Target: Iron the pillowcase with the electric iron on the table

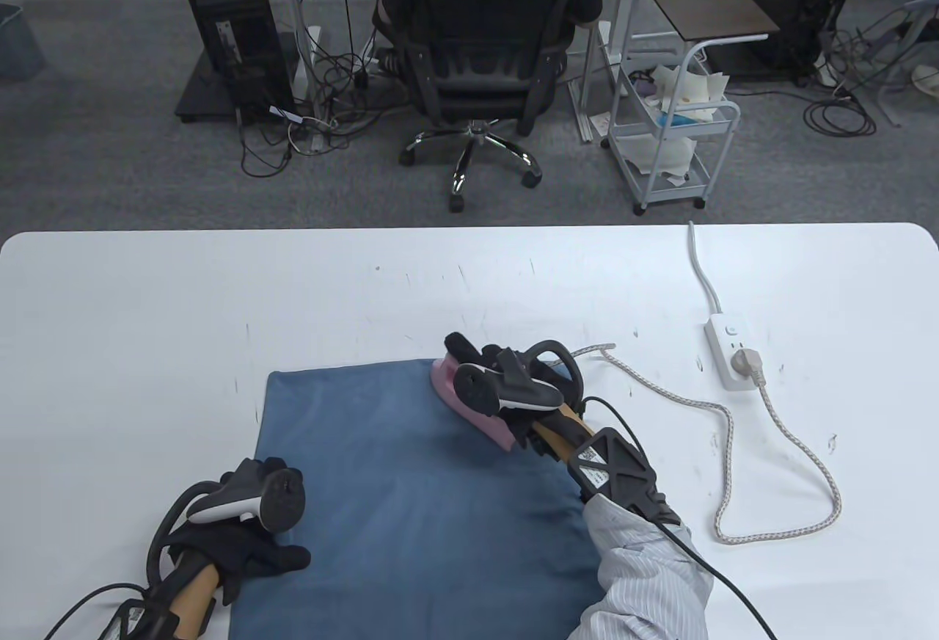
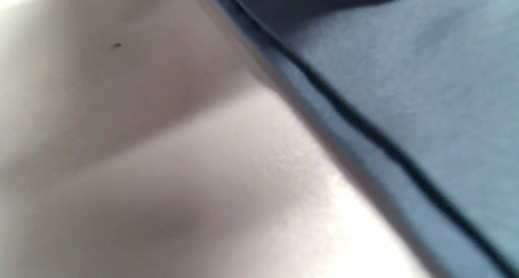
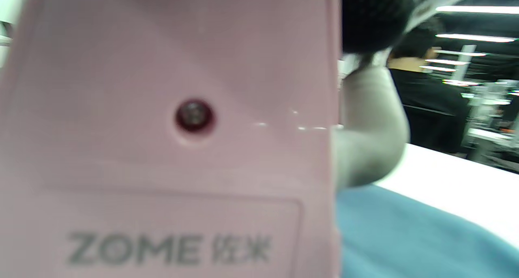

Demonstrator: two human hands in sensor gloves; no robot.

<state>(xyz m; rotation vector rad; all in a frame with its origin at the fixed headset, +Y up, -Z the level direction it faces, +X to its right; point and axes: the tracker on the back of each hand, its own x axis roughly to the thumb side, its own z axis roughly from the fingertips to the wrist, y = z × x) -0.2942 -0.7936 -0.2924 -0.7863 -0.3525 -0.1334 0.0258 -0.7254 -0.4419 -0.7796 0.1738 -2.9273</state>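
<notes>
While gripped by the right hand (image 1: 506,383), pink iron (image 1: 469,409) on the pillowcase's (image 1: 411,493) far edge, left hand (image 1: 249,537) flat on its near-left edge

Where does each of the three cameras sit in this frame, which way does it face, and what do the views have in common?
Table view: high above the near edge, looking down at the table; left hand rests on the pillowcase, right hand grips the pink iron.
Left wrist view: low and tilted, facing the pillowcase's edge; no hand clearly shows.
Right wrist view: pressed close to the iron's body; a dark gloved fingertip shows above.
Shared: all three show the blue pillowcase.
</notes>
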